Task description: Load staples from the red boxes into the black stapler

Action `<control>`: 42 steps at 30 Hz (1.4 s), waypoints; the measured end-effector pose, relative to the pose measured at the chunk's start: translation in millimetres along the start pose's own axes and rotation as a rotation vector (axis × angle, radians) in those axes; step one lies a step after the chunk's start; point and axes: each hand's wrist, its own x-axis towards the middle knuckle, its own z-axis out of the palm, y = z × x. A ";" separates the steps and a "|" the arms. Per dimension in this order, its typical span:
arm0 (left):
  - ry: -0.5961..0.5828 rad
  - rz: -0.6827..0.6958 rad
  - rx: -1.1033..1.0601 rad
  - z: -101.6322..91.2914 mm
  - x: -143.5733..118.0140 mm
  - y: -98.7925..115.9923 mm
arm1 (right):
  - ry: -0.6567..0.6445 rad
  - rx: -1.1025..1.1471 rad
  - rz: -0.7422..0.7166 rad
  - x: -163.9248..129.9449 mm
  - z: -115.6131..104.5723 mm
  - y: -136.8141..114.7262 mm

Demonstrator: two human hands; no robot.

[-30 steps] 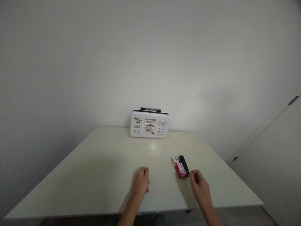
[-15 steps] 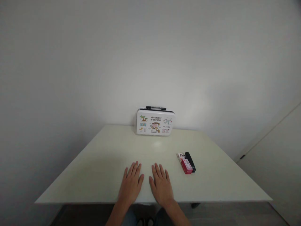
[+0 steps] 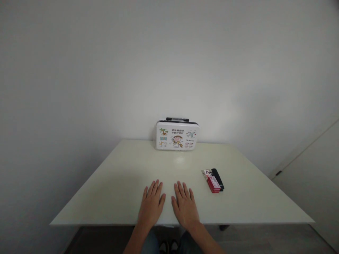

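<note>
My left hand lies palm down on the pale tabletop, fingers stretched out and holding nothing. Beside it, a small gap to the right, my right hand rests flat in the same way, also bare. To the right of that hand is a black stapler, lying lengthwise. Against its left side sit small red-and-white boxes, probably stacked, with a partly see-through packet at their far end. Neither hand touches these items.
At the table's back edge a white case with cartoon travel prints and a black handle stands upright near the grey wall. The table's front edge runs under my wrists. A dark-handled panel is at the right.
The whole view has shifted slightly, so everything appears a little further right and higher. Both hands stay flat in the same place on the table.
</note>
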 end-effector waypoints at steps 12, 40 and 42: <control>-0.008 0.000 0.013 2.6 0.4 1.1 | -0.008 0.008 0.008 -0.5 -3.9 -0.4; -0.006 0.012 0.003 6.0 -0.6 -0.7 | 0.299 1.141 0.419 40.5 -97.5 220.7; -0.007 0.010 -0.013 5.7 -1.5 -0.3 | 0.304 1.194 0.431 38.6 -80.0 213.6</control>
